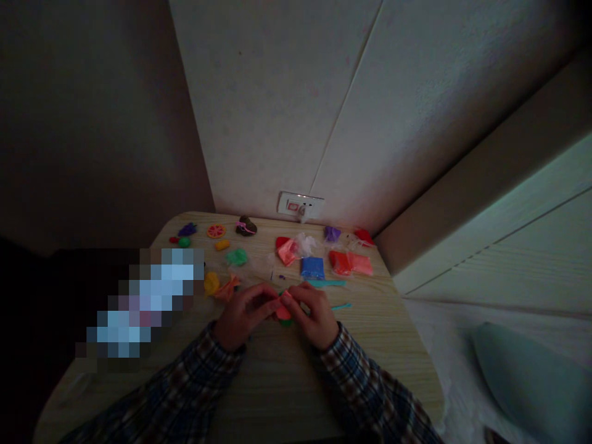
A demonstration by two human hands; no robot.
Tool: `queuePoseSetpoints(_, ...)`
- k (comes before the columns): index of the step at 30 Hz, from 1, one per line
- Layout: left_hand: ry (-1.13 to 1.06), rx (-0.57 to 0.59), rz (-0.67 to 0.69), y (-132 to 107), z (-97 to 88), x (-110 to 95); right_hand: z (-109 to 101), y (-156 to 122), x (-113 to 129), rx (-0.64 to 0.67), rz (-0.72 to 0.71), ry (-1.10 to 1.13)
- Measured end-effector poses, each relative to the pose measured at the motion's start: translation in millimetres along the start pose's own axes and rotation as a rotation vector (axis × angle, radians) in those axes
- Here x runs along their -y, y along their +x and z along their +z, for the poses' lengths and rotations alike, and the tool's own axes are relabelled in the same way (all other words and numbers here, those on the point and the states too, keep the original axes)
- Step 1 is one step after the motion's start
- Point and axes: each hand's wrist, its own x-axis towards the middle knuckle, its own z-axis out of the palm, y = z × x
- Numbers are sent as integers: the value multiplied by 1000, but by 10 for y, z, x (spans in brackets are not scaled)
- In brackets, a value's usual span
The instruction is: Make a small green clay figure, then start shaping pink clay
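My left hand (pixel 245 316) and my right hand (pixel 317 314) meet over the middle of the table, fingers closed from both sides on a small pink piece of modelling clay (pixel 283 311). A bit of green (pixel 287 322) shows just below the pink; I cannot tell whether the two are joined. Beside my left hand lie an orange crumpled wrapper (pixel 228 288) and a yellow lump (pixel 211 283). Near my right hand are a flat turquoise tool (pixel 329 283) and a thinner turquoise tool (pixel 343 306). My fingers partly hide the pink piece.
On the wooden table (pixel 379 370), a blue clay packet (pixel 313 268), red packet (pixel 341 263) and pink packet (pixel 361 264) lie beyond my hands. Several small shaped pieces, including a round slice (pixel 216 230), sit far left. A wall socket (pixel 301 204) is behind. A blurred patch covers the left edge.
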Motion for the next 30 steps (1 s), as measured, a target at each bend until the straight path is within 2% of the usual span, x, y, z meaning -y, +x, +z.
queuePoseSetpoints(7, 3, -111, 46, 20, -8, -53, 5, -14, -5, 91, -15, -1)
queuePoseSetpoints(13, -5, -85, 40, 36, -23, -51, 16, -18, -7, 34, 22, 3)
queuePoseSetpoints(17, 3, -65, 47, 22, -13, -22, 12, -10, 14, 45, 8, -16)
queuePoseSetpoints(23, 12, -190, 94, 16, -7, -18, 3, -2, 48, 40, -37, -32)
queuePoseSetpoints(30, 144, -133, 144, 14, -48, 6, 15, -14, 6, 24, -50, -28)
